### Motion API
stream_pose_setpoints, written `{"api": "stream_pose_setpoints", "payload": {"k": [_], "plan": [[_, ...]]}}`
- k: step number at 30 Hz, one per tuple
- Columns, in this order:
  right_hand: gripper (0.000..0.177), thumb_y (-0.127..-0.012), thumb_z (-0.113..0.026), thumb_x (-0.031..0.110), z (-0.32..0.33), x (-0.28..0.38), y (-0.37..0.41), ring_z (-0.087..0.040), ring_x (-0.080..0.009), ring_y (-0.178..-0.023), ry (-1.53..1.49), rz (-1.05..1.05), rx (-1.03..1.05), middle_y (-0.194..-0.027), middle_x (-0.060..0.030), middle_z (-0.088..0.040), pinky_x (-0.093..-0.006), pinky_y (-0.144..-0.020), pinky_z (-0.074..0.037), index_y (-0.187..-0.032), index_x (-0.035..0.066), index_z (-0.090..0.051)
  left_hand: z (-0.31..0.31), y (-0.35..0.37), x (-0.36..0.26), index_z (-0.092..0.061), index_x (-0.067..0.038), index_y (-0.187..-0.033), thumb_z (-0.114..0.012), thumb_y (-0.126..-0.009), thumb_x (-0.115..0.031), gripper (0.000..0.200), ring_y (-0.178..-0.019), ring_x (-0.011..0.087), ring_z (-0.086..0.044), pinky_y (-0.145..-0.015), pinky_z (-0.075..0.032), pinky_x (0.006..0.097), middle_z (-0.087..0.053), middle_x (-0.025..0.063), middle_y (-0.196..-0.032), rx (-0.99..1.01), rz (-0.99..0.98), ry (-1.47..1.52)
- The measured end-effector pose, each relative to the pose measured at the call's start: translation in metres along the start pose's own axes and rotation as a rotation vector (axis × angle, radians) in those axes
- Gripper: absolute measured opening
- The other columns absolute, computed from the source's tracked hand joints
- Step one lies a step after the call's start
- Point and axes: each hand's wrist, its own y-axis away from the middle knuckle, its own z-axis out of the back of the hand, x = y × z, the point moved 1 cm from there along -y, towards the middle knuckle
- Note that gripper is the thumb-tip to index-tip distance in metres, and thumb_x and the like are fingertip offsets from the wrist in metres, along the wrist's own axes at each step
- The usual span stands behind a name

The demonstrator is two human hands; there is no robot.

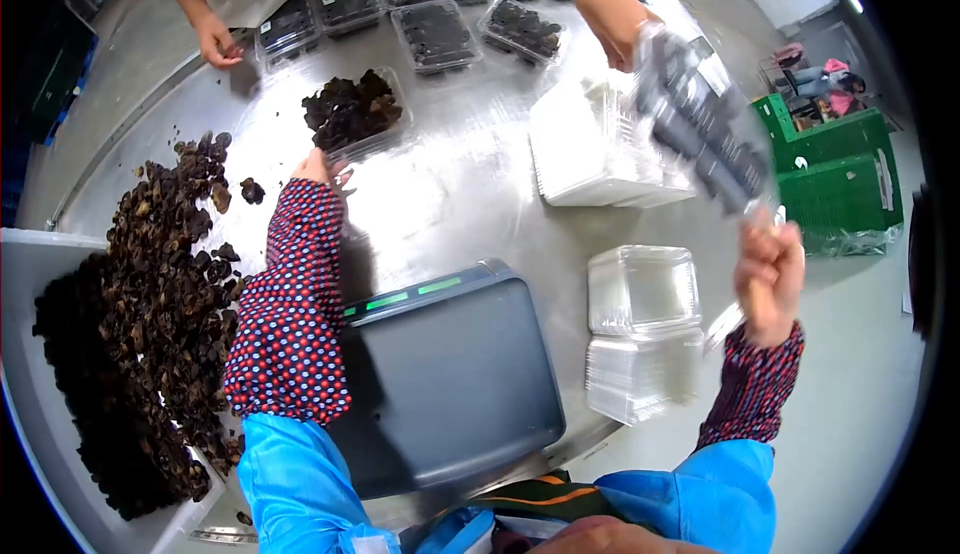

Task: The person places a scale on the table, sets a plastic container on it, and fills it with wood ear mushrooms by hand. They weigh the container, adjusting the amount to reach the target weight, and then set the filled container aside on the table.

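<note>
– Head view: where was the tray [355,114]?
– On the counter [470,194], touching my left grip [318,169]; clamped or not, I couldn't tell. My right grip [770,274] was curled together, raised.

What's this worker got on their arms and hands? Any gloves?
No gloves: the left hand and right hand are bare. The left sleeve and right sleeve are snug dark fabric, closely dotted in red and white. Above each elbow a smooth bright blue garment covers the arm.
</note>
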Motion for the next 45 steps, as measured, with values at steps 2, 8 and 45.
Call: {"api": "stream_pose_setpoints", "payload": {"k": [2,8,45], "plan": [[0.010,-0.084,-0.049,0.007,0.027,0.047,-0.045,-0.051,-0.0081,-0.058,0.069,0.122,0.209,-0.081,-0.0101,-0.058,-0.0149,-0.043,-0.043,-0.086,0.000,-0.055,0.009,0.013,-0.012,-0.044,0.002,-0.089,-0.037,-0.088,-0.014,0.017,-0.089,0.0272,-0.061,-0.066,-0.054,0.0377,-0.052,0.0158,-0.089,0.071,0.011,-0.127],[0.007,-0.078,-0.049,-0.001,0.028,0.110,-0.233,-0.058,-0.0143,-0.066,0.340,0.367,-0.120,-0.082,-0.0151,-0.061,-0.0171,-0.057,-0.049,-0.079,-0.007,-0.053,0.034,0.061,-0.079,-0.042,-0.003,-0.094,-0.041,-0.087,-0.022,0.020,-0.097,0.0279,-0.057,-0.079,-0.045,0.0384,-0.049,0.0123,-0.103,0.163,0.023,-0.236],[0.031,-0.084,-0.055,0.012,0.032,-0.140,0.050,-0.056,-0.0161,-0.093,1.225,0.241,0.522,-0.102,-0.0102,-0.058,-0.0250,-0.076,-0.045,-0.112,0.000,-0.051,-0.010,0.295,-0.011,-0.058,-0.005,-0.086,-0.054,-0.080,-0.011,0.009,-0.066,0.0181,-0.057,-0.060,-0.047,0.0306,-0.060,0.0070,-0.075,1.492,-1.064,-1.980]]}}
